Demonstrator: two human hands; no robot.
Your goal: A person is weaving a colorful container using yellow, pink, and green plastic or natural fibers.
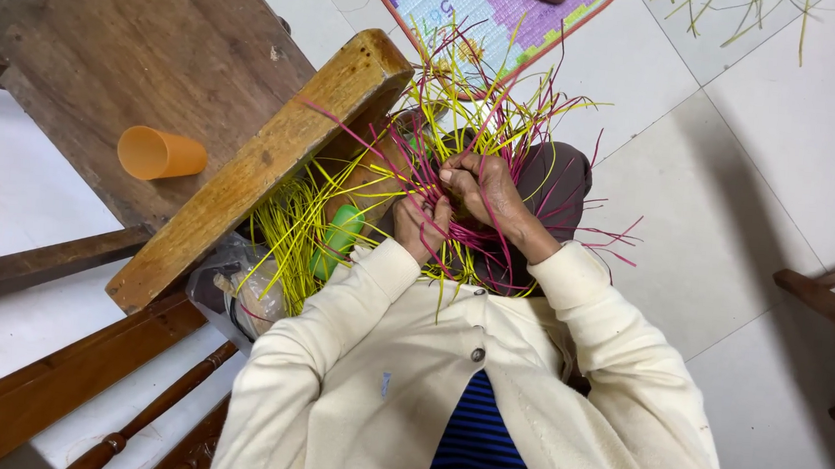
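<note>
Both hands down in the lap, deep in a messy bunch of yellow and pink strips (466, 119). Left hand (418, 227) curled tight around a few pink strips. Right hand (476, 185) just above, touching it, fingers pinching strips too. Orange cup (159, 153) lying on its side on the wooden bench (135, 34). Green bottle (340, 238) under yellow strips, beside the plank (264, 168).

Both arms are bent in close to the chest, cream sleeves down to the wrists. Left hand (418, 223) is curled tight, right hand (481, 185) arched just above it, fingers bent, nearly touching.
</note>
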